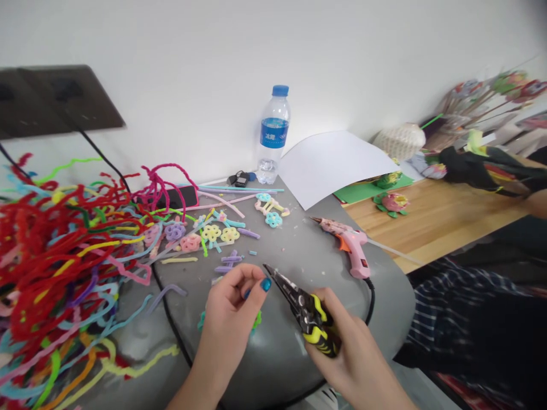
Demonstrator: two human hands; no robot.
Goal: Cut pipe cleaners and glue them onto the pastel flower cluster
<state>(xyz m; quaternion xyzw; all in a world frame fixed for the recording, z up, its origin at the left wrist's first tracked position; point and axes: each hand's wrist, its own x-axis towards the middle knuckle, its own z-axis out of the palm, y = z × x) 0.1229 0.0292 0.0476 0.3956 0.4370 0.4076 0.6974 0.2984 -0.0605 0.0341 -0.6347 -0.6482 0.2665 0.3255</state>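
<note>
Two-handed above grey worktop: gripping pliers w/ R hand, closed round handles; closed to a pinch w/ L hand, can't tell on what. Aiming pliers' tip just beside L thumb. Bare room btwn pliers & glue gun, near R edge; crowded L by pipe cleaners.

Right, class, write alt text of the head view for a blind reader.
A right hand holds needle-nose pliers beside a left hand with pinched fingers over a gray table. A tangle of colorful pipe cleaners lies left; beyond the hands are pipe-cleaner flowers, a pink glue gun and a water bottle.
</note>
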